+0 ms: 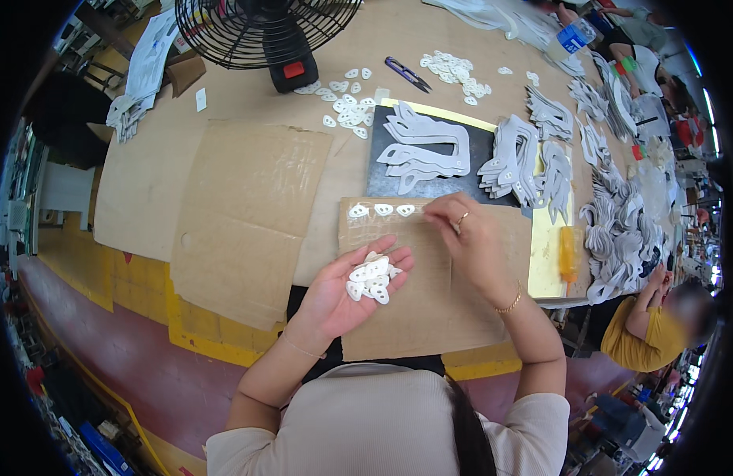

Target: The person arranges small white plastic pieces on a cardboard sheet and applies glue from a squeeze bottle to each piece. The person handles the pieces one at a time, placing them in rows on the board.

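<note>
My left hand [332,300] lies palm up and cups a small heap of white rounded-triangle pieces with holes [371,275]. Beyond it, three similar white pieces [383,209] sit in a row along the far edge of a brown cardboard sheet [418,317]. Just right of that row is my right hand [476,244], its thumb and fingertips pinched together low over the cardboard. Whatever those fingertips hold, if anything, is hidden by the fingers.
Stacked grey cut-outs [430,151] rest on a dark board [382,178]. Loose white pieces [352,111], purple thread snips [408,74] and a black fan [279,40] stand farther back. A second cardboard sheet [243,214] lies left. A person in yellow [644,337] sits at right.
</note>
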### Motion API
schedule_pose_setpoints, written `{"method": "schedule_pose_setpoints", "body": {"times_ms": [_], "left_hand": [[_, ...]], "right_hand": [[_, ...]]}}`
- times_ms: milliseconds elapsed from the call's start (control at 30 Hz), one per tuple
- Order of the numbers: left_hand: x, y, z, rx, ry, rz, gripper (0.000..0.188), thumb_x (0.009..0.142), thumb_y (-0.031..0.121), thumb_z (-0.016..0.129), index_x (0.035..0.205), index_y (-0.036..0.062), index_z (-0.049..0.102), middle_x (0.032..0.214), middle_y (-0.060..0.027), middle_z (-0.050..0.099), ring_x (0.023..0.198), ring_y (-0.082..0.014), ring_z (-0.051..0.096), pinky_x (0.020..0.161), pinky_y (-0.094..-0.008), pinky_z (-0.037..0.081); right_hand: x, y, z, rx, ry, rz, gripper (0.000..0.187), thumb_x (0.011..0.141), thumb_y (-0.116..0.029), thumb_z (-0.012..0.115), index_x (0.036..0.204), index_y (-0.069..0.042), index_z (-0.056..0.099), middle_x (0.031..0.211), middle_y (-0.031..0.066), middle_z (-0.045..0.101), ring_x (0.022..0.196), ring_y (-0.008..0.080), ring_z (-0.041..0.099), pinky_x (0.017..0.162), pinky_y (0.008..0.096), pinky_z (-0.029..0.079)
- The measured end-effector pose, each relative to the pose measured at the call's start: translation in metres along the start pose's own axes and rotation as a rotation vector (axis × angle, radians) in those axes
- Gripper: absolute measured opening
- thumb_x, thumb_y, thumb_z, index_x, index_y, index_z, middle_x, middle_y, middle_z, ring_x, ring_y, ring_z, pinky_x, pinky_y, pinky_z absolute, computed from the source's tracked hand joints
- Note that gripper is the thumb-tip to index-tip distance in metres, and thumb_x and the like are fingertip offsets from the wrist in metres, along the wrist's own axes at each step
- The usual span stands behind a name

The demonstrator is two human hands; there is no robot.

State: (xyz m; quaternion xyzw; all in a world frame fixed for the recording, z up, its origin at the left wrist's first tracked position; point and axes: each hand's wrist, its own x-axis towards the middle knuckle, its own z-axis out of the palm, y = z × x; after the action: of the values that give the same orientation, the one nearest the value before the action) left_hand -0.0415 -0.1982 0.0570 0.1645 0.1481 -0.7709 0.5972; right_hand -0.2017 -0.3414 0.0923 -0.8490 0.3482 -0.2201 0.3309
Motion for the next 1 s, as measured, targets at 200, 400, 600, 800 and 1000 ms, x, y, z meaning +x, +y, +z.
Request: {"method": "schedule_pose_setpoints", "body": {"times_ms": [200, 400, 600, 800, 1000], "left_hand": [[0.004, -0.001, -0.001, -0.012, 0.026, 0.007, 0.045, 0.101, 0.02, 0.037, 0.139, -0.0032, 0.036, 0.137, -0.0219, 0.045, 0.127, -0.0339, 0.046, 0.107, -0.0425, 0.04], [0.001, 0.001, 0.002, -0.003, 0.023, 0.026, 0.045, 0.102, 0.022, 0.034, 0.14, -0.0026, 0.035, 0.137, -0.0205, 0.045, 0.128, -0.0311, 0.045, 0.108, -0.0427, 0.04], [0.007, 0.0, -0.002, -0.069, -0.072, 0.04, 0.044, 0.102, 0.02, 0.034, 0.14, -0.0021, 0.035, 0.138, -0.0206, 0.044, 0.128, -0.031, 0.046, 0.107, -0.0431, 0.04], [0.006, 0.002, -0.005, -0.089, -0.095, 0.052, 0.042, 0.101, 0.017, 0.034, 0.139, -0.0018, 0.036, 0.134, -0.0186, 0.048, 0.123, -0.0289, 0.05, 0.106, -0.0439, 0.041], [-0.007, 0.014, -0.017, -0.101, -0.056, 0.142, 0.045, 0.101, 0.018, 0.035, 0.141, -0.0026, 0.034, 0.139, -0.0223, 0.043, 0.128, -0.0316, 0.046, 0.108, -0.045, 0.04]], "right_hand": [[-0.004, 0.042, 0.009, -0.29, 0.098, -0.343, 0.016, 0.077, -0.002, 0.067, 0.092, -0.005, 0.069, 0.099, 0.0052, 0.068, 0.086, 0.0235, 0.063, 0.078, 0.036, 0.048], [-0.008, 0.044, -0.001, -0.506, 0.013, -0.411, 0.02, 0.077, -0.005, 0.067, 0.096, -0.008, 0.07, 0.104, 0.0034, 0.065, 0.095, 0.0204, 0.057, 0.091, 0.0382, 0.037], [-0.013, -0.006, 0.003, 0.23, -0.222, -0.077, 0.022, 0.077, -0.012, 0.072, 0.098, -0.007, 0.07, 0.102, 0.0065, 0.058, 0.094, 0.0241, 0.055, 0.086, 0.0362, 0.042], [-0.012, -0.016, 0.011, 0.202, -0.207, -0.217, 0.016, 0.076, -0.013, 0.075, 0.09, -0.007, 0.071, 0.097, 0.0067, 0.058, 0.09, 0.0245, 0.056, 0.078, 0.0336, 0.047], [-0.003, -0.009, 0.027, 0.164, -0.042, -0.235, 0.009, 0.08, -0.01, 0.072, 0.087, -0.005, 0.069, 0.088, 0.0073, 0.063, 0.075, 0.0219, 0.063, 0.065, 0.0313, 0.052]]}}
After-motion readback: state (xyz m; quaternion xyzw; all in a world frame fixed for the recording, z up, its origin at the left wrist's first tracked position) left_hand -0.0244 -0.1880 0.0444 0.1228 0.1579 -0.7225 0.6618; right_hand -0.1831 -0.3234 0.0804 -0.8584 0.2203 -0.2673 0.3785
